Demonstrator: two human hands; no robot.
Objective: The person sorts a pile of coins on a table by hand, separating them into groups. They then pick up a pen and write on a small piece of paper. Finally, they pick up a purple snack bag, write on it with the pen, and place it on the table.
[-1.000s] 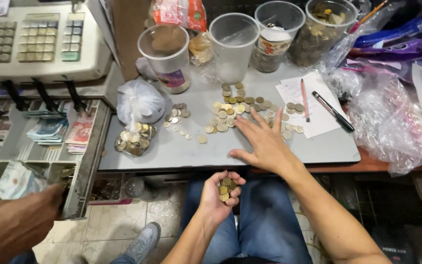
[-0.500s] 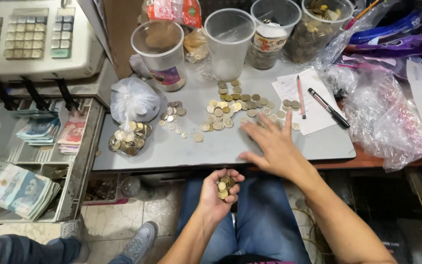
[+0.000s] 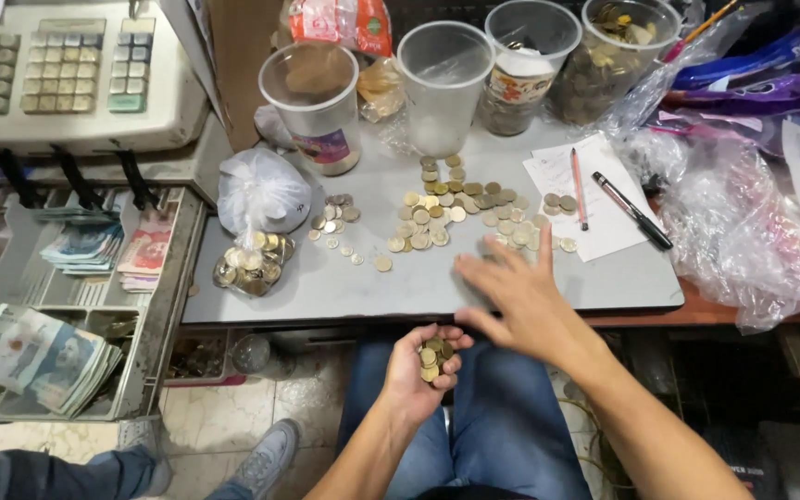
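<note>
Left hand [image 3: 423, 366] cupped around coins [image 3: 431, 356], right hand [image 3: 520, 292] spread wide above grey tabletop [image 3: 344, 287].

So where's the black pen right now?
In the head view the black pen lies on the white paper at the right side of the grey tabletop, just right of the red pencil and above the right hand.

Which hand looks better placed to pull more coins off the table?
Probably the right hand: it hovers open beside the loose coins. The left hand sits cupped below the table edge, already full of coins.
</note>
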